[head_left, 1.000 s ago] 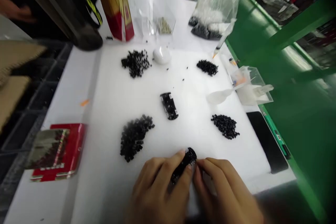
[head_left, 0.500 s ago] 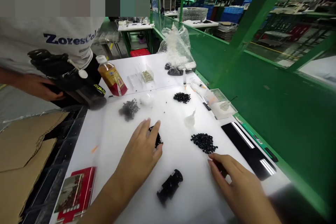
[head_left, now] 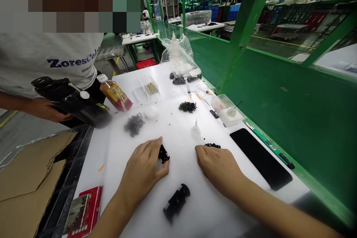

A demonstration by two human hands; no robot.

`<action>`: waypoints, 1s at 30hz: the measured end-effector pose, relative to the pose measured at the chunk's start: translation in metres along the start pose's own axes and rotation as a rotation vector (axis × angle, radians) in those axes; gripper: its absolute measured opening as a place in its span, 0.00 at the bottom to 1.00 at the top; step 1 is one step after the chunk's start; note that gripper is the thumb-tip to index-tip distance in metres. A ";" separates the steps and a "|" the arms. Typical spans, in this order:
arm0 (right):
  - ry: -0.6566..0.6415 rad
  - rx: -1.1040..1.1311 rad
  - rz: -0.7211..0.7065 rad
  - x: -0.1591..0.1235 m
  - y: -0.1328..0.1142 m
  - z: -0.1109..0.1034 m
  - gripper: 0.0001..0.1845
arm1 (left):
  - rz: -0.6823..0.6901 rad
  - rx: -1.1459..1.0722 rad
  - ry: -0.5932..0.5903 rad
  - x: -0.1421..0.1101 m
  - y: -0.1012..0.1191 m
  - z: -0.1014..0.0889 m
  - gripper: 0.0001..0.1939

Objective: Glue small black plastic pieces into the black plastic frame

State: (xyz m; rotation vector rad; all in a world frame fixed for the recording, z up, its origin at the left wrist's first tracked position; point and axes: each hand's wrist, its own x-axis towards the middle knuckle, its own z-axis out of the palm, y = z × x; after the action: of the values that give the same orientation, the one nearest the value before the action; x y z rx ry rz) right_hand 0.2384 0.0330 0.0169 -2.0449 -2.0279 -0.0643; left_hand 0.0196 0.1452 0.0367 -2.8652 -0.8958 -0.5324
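Observation:
My left hand (head_left: 145, 167) rests on the white table (head_left: 178, 126) with its fingers curled round a small black part (head_left: 163, 154). My right hand (head_left: 220, 163) lies knuckles up over a pile of small black pieces (head_left: 212, 145), its fingertips hidden. A black cylindrical part (head_left: 176, 201) lies loose on the table between my forearms, nearer to me. Two more piles of black pieces sit further back, one grey-looking pile (head_left: 134, 124) on the left and one dark pile (head_left: 187, 106) on the right.
A person in a white shirt (head_left: 50, 59) stands at the left holding a black device (head_left: 72, 102). A bottle (head_left: 114, 93), clear boxes (head_left: 150, 87), a plastic bag (head_left: 178, 57), a small white dropper bottle (head_left: 195, 130), a black phone (head_left: 260, 158), a red tin (head_left: 82, 212) and cardboard (head_left: 25, 171) surround the work area.
The cylindrical part was put down from both hands. My left hand moved onto the small black part. My right hand slid left onto the pile of pieces. The view tilted up.

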 end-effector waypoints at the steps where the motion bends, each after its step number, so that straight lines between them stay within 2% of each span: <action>1: -0.007 0.002 -0.024 -0.002 0.000 -0.002 0.15 | 0.000 -0.003 0.023 -0.001 0.002 -0.002 0.26; 4: -0.046 0.032 -0.072 -0.024 0.002 -0.008 0.10 | -0.008 -0.032 0.091 -0.013 0.023 -0.012 0.27; 6: -0.070 0.115 -0.086 -0.048 0.004 -0.010 0.07 | -0.002 -0.069 0.125 -0.025 0.049 -0.017 0.27; 8: -0.008 0.205 -0.050 -0.071 0.006 -0.009 0.08 | 0.044 -0.129 0.156 -0.035 0.079 -0.017 0.25; 11: 0.169 0.202 0.044 -0.092 0.007 -0.007 0.11 | 0.026 -0.212 0.072 -0.039 0.116 -0.007 0.23; 13: 0.172 0.211 0.086 -0.097 0.008 -0.010 0.12 | 0.004 -0.227 0.022 -0.038 0.128 0.002 0.23; 15: 0.106 0.308 0.143 -0.097 0.011 -0.018 0.10 | -0.003 -0.232 0.007 -0.038 0.129 0.007 0.23; 18: 0.002 0.475 0.231 -0.093 0.021 -0.032 0.08 | -0.047 -0.269 0.037 -0.047 0.119 0.008 0.27; 22: -0.065 0.541 0.211 -0.084 0.032 -0.038 0.08 | -0.113 -0.326 0.049 -0.059 0.109 0.006 0.31; 26: -0.116 0.553 0.115 -0.077 0.032 -0.036 0.09 | -0.112 -0.376 0.032 -0.059 0.111 0.007 0.27; 30: -0.077 0.482 0.196 -0.081 0.024 -0.031 0.05 | -0.152 -0.407 0.076 -0.055 0.114 0.007 0.19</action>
State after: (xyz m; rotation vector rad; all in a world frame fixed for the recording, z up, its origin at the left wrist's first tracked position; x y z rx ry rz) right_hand 0.2648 -0.0525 0.0263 -1.9337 -1.6611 0.4966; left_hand 0.0442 0.0230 0.0122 -3.1132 -1.1121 -0.9321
